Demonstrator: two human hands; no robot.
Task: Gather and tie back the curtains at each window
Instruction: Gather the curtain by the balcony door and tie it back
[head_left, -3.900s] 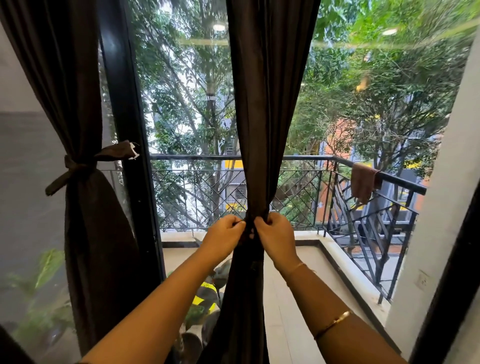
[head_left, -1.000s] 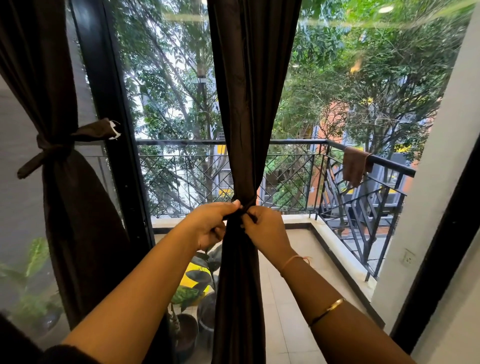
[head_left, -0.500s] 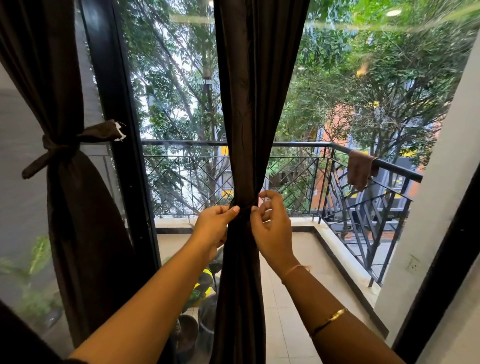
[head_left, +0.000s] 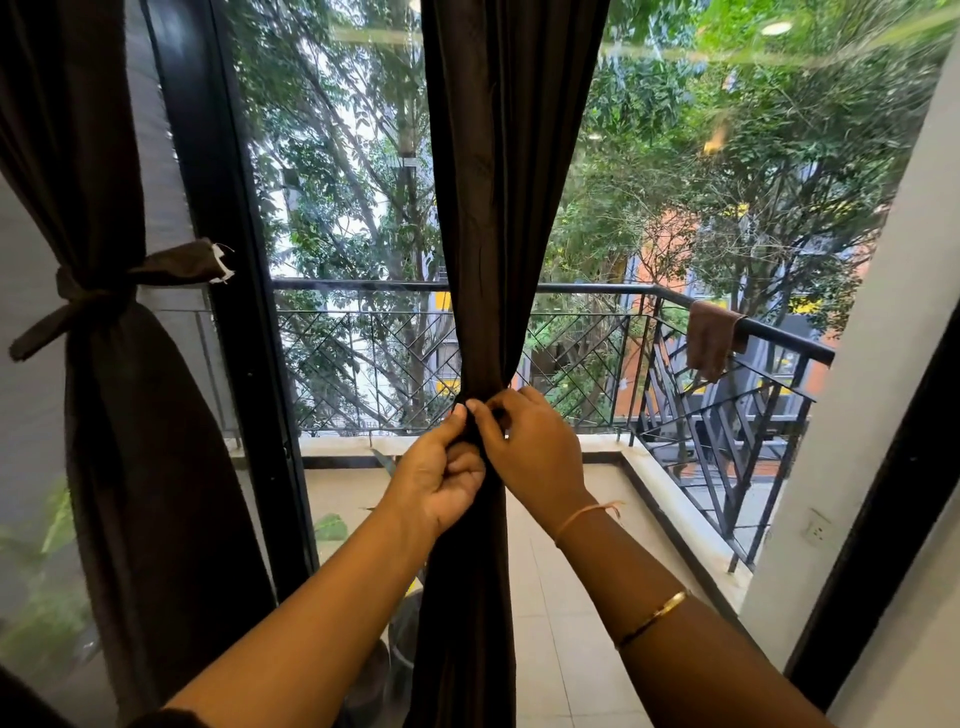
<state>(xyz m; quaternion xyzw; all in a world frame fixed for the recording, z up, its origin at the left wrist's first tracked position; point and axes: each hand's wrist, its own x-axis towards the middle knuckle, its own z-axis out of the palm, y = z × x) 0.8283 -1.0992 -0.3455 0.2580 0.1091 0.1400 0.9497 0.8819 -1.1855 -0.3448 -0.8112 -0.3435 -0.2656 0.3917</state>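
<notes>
Outside the glass are a tiled balcony, its black railing (head_left: 597, 287) and green trees. Just right of the black window frame (head_left: 228, 312) hangs the dark brown curtain (head_left: 498, 208) I am tying. Left of that frame a second curtain (head_left: 130, 467) is already cinched by its tie band (head_left: 93, 301).

My left hand (head_left: 441, 478) pinches the gathered waist of the curtain from the frame side, fingers and thumb curled. My right hand (head_left: 535, 452) pinches the same spot from the far side, thumb and forefinger closed on dark cloth. The hands meet at the bunch, which sits between my fingertips. I cannot tell whether I hold a band or only folds, since everything there is one dark colour.

To do this well, I judge one hand should hold the gather tight while the other draws the knot snug. It should sit level with the band left of the frame, so no folds slip out.
</notes>
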